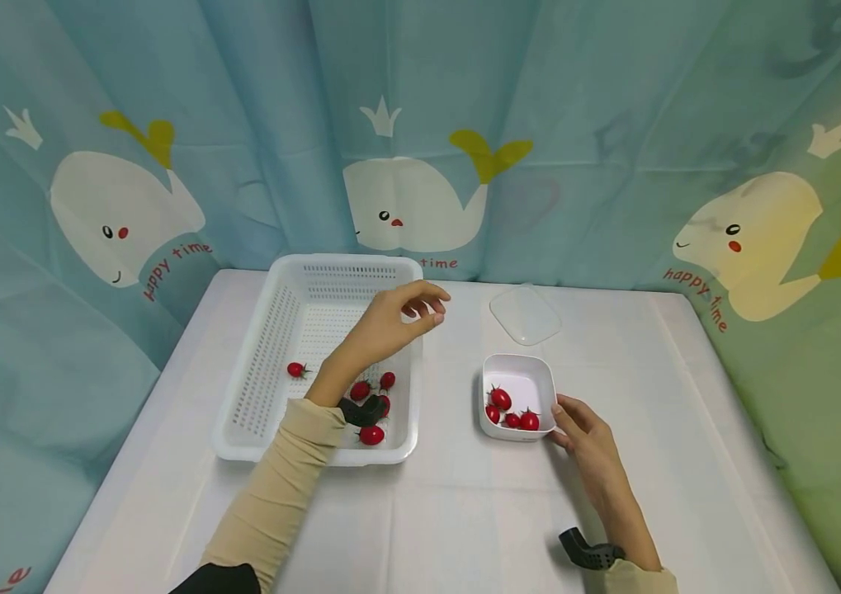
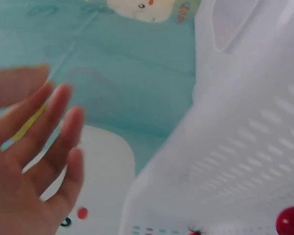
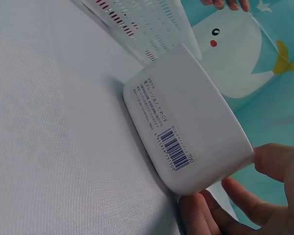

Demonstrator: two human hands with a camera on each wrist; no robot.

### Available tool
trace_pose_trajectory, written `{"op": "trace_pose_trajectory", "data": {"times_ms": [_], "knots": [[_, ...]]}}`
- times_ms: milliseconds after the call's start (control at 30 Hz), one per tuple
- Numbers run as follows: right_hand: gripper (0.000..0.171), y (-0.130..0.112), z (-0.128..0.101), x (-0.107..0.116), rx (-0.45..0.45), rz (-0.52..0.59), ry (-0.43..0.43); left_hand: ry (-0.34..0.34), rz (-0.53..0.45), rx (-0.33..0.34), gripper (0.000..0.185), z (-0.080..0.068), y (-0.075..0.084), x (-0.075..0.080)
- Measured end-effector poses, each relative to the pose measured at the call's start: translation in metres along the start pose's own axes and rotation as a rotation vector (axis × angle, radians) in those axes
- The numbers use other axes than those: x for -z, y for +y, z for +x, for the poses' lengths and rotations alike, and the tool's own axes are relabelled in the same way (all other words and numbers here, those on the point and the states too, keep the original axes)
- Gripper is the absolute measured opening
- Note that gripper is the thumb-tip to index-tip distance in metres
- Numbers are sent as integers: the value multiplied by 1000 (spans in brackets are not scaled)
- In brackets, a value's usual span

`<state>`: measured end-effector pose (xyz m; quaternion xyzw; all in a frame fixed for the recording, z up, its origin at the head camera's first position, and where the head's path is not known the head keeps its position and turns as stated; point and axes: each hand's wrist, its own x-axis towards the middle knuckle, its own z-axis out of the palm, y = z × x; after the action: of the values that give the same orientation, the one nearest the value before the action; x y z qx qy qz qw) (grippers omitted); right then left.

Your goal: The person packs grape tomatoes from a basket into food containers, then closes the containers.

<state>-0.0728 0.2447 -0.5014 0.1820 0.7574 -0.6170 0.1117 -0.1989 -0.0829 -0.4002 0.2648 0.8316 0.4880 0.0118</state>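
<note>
My left hand (image 1: 395, 320) is above the right rim of a white perforated basket (image 1: 248, 388), fingers loosely bent and nothing between them. In the left wrist view its fingers (image 2: 63, 139) spread beside the basket wall. Cherry tomatoes with green stems lie in the basket, one tomato (image 1: 295, 370) at the left and several near the right wall, partly behind the left wrist. At the right, my right hand (image 1: 589, 445) holds the right side of a small white square container (image 1: 493, 368). Several cherry tomatoes (image 1: 529, 421) sit inside it. A printed barcode label (image 3: 166, 127) marks the container's near side.
A clear lid (image 1: 526, 315) lies flat behind the container. All stand on a table with a white cloth (image 1: 450, 511). A blue-green curtain (image 1: 583, 206) with whale prints hangs along the back and sides.
</note>
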Motion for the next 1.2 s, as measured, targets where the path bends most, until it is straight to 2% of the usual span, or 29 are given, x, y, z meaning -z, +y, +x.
{"op": "trace_pose_trajectory", "data": {"times_ms": [133, 233, 367, 500, 667, 933, 1200], "knots": [[59, 0, 0, -1, 3, 14, 3, 161, -49, 58, 27, 0, -13, 9], [60, 0, 0, -1, -2, 12, 5, 236, -48, 103, 28, 0, -21, 15], [61, -1, -1, -1, -25, -8, 6, 290, -45, 157, 28, 1, -32, 19], [61, -1, -1, -1, -40, -13, 5, 317, -58, 184, 29, 4, -46, 20], [61, 0, 0, -1, -40, -15, 3, 301, -61, 228, 32, 7, -62, 21], [60, 1, 0, -1, -34, -17, 0, 194, -3, 312, 38, 12, -88, 20], [61, 0, -1, -1, -32, -12, -2, 122, 68, 371, 40, 19, -108, 13]]}}
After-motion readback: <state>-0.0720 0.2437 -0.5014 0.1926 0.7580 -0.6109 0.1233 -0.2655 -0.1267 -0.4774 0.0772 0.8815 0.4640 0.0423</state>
